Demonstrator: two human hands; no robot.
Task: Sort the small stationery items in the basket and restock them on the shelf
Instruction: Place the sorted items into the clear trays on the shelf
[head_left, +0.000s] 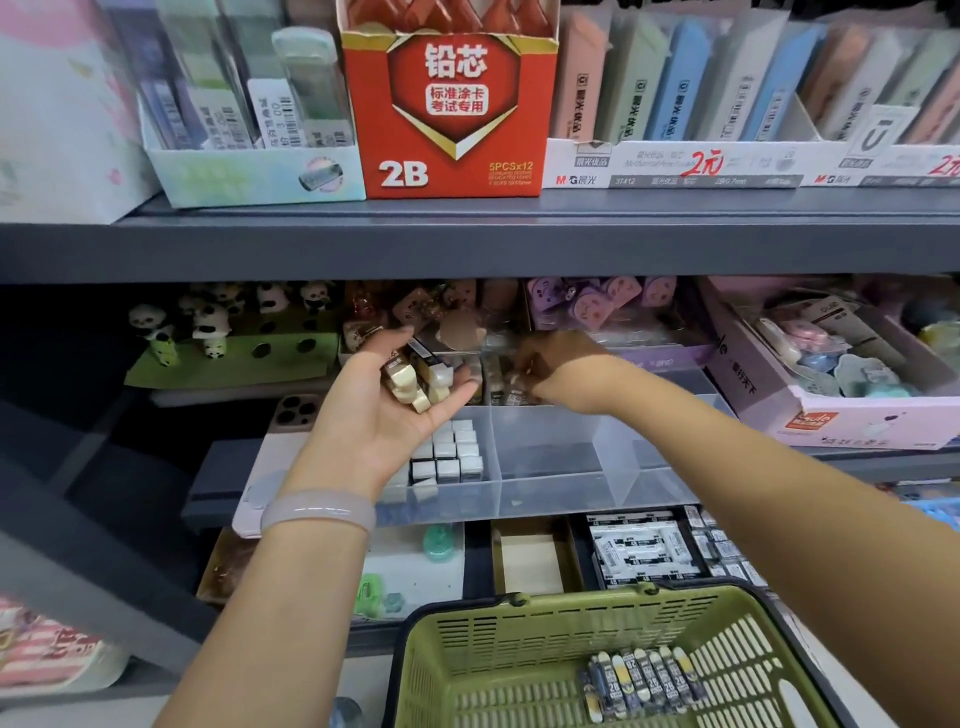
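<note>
A person's two bare arms reach forward into a stationery shop shelf. The left hand (395, 384), palm up with a pale bangle (318, 510) at the wrist, cups a cluster of small cream-coloured erasers (418, 382), its fingers curled round them. The right hand (558, 366) reaches further in, to the far part of a clear plastic divided tray (545, 467) on the middle shelf; its fingers seem to pinch something small there, but blur hides what, so its state cannot be told.

In the tray's left compartment, just below the left hand, white square erasers (449, 454) stand in tidy rows. The compartment to their right looks bare.

Near the bottom, a green plastic basket (498, 654) holds a row of small dark packets marked 2B (641, 680) (lying side by side at its right).

On the upper shelf stands a red 2B lead box (449, 109). Panda figures (208, 325) sit at the far left of the middle shelf.
</note>
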